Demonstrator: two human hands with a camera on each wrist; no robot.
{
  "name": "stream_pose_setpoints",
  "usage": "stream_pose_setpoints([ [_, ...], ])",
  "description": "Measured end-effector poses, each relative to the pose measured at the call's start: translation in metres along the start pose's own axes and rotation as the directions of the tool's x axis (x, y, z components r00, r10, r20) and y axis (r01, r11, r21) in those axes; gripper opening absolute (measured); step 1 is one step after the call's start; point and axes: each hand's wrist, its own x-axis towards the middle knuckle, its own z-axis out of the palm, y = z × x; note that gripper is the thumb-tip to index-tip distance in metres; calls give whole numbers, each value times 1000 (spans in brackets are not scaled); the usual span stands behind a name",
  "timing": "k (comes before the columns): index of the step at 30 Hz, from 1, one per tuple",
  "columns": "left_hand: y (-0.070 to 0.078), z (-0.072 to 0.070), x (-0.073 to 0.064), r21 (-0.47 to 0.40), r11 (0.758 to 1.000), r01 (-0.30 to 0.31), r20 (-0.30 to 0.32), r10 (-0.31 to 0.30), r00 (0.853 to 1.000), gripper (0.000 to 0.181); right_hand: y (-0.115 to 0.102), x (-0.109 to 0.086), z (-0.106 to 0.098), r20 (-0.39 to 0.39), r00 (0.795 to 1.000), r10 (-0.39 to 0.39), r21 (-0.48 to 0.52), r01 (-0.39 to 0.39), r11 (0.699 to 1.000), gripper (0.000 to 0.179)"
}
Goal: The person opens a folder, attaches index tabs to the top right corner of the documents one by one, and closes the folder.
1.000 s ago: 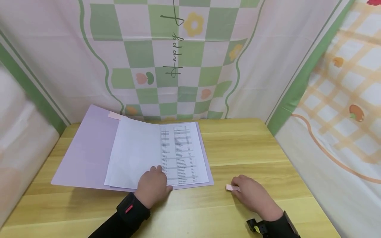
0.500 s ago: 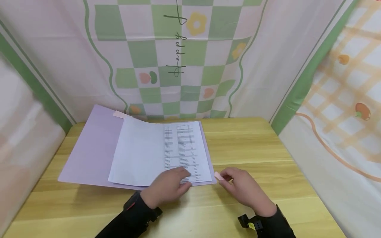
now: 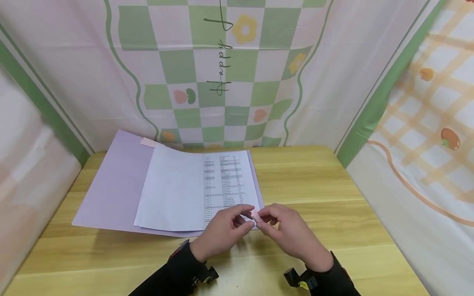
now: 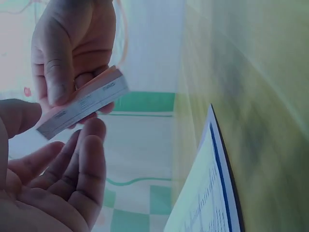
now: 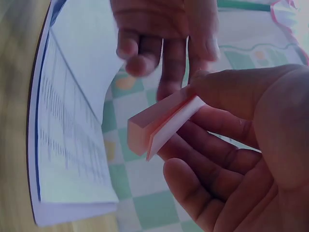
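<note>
My right hand (image 3: 290, 232) pinches a small pad of pink sticky notes (image 3: 256, 216) between thumb and fingers, over the lower right corner of a page. In the left wrist view the pad's pale underside (image 4: 84, 104) shows small print. The right wrist view has its pink leaves (image 5: 161, 116) fanned a little apart. My left hand (image 3: 221, 231) is close to the pad's left, thumb and fingers spread apart and loosely bent, holding nothing. Below both hands lies a printed list (image 3: 231, 176) inside an open lilac folder (image 3: 105, 193).
A blank white sheet (image 3: 170, 189) is turned over to the left inside the folder. One pink sticky strip (image 3: 149, 142) pokes out at its top edge. The wooden table (image 3: 314, 176) extends right, with patterned curtains (image 3: 240, 90) around it.
My right hand has carried the sticky-note pad leftward from the bare table to the page's corner. The left hand has lifted off the page and moved right to meet it.
</note>
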Motion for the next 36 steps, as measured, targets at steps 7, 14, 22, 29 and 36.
stream_pose_setpoints([
  [7,3,-3,-3,-86,996,24,-40,-27,999,26,-10,2,3,0,1000,-26,22,26,999,12],
  [14,0,-11,-6,-103,995,-8,-35,5,999,26,-14,2,6,-61,996,-58,11,58,998,8],
  [22,1,-16,-10,-161,986,-35,-37,29,999,32,-19,3,8,-83,996,-41,7,42,999,10],
  [29,1,-16,-11,-182,983,-38,-37,32,999,29,-20,0,10,-117,992,-53,-2,53,999,10],
  [36,1,-16,-11,-152,987,-42,-50,35,998,26,-23,-1,9,-134,991,6,48,1,999,16],
])
